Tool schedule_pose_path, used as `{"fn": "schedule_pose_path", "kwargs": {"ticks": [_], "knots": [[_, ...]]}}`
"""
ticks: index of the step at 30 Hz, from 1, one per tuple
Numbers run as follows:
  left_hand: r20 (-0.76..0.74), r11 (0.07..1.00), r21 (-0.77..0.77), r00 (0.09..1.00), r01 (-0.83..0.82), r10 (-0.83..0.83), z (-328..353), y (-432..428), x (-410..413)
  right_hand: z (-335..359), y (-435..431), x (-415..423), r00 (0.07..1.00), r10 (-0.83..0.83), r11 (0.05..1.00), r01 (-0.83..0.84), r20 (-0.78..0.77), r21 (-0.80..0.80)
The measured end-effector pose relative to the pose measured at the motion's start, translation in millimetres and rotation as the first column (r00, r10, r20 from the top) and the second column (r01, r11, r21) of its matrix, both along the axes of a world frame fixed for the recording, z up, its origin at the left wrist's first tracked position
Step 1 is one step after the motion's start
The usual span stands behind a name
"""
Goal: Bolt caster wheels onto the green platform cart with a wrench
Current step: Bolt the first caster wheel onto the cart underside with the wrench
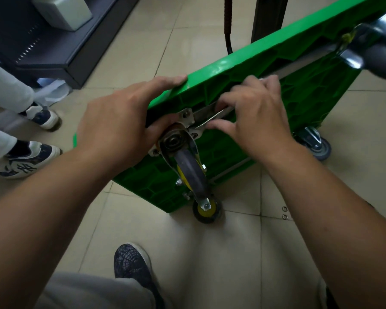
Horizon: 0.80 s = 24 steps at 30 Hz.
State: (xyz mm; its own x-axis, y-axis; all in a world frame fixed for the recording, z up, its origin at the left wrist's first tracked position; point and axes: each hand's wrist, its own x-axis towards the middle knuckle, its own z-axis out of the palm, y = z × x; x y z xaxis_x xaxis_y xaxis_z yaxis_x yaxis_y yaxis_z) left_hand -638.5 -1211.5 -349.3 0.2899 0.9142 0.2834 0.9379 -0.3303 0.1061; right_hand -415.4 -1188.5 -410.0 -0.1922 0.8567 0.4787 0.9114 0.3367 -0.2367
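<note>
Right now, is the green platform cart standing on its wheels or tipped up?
Tipped up: the green platform cart shows its ribbed underside, and the caster wheel sticks out sideways.

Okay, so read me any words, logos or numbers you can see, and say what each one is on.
"NY", an interlocked monogram: on the side of the white and navy sneaker at lower left.
No text can be read on the green plastic platform cart, the steel caster plate or the grey box on the dark cabinet.
</note>
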Motion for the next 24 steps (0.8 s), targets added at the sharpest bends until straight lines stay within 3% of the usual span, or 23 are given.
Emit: {"fn": "schedule_pose_path", "kwargs": {"ticks": [2, 4, 6, 7, 8, 9, 10, 11, 12, 13, 18, 24], "knots": [[0.002, 1.000, -0.003, 1.000, 0.000, 0.000, 1, 0, 0, 3, -1, -2, 0.998, 0.001, 0.998, -0.004, 0.056, 0.057], [-0.002, 1.000, 0.002, 1.000, 0.001, -0.001, 0, 0, 1, -3, -4, 3, 1.000, 0.005, 0.999, -0.005, -0.003, 0.052], [-0.012, 1.000, 0.009, 1.000, 0.004, -0.004, 0, 0, 1, -17, -5, 14, 0.980, -0.010, 0.998, -0.003, -0.197, -0.067], [-0.016, 1.000, 0.008, 1.000, 0.002, -0.001, 0, 0, 1, -27, -8, 18, 0.920, -0.054, 0.983, -0.019, -0.387, -0.182], [-0.016, 1.000, 0.006, 1.000, 0.000, 0.000, 0, 0, 1, -36, -14, 18, 0.769, -0.143, 0.956, -0.056, -0.623, -0.289], [-0.014, 1.000, 0.006, 1.000, 0.003, -0.003, 0, 0, 0, -44, -23, 13, 0.509, -0.268, 0.924, -0.105, -0.818, -0.368], [-0.012, 1.000, 0.007, 1.000, 0.009, -0.009, 0, 0, 0, -52, -33, 5, 0.225, -0.402, 0.884, -0.155, -0.888, -0.440], [-0.012, 1.000, 0.010, 1.000, 0.013, -0.012, 1, 0, 0, -62, -42, -5, 0.015, -0.512, 0.839, -0.206, -0.859, -0.504], [-0.013, 1.000, 0.013, 1.000, 0.012, -0.012, 0, 0, 0, -72, -51, -15, -0.105, -0.588, 0.794, -0.262, -0.802, -0.548], [-0.014, 1.000, 0.016, 1.000, 0.011, -0.011, 0, 1, -1, -79, -58, -25, -0.148, -0.637, 0.755, -0.319, -0.757, -0.573], [-0.011, 1.000, -0.002, 1.000, 0.014, -0.014, -1, 2, -1, -88, -68, -67, -0.184, -0.735, 0.636, -0.519, -0.652, -0.571], [-0.019, 1.000, 0.014, 1.000, 0.013, -0.012, -2, 2, -1, -91, -59, -83, -0.269, -0.723, 0.654, -0.566, -0.637, -0.503]]}}
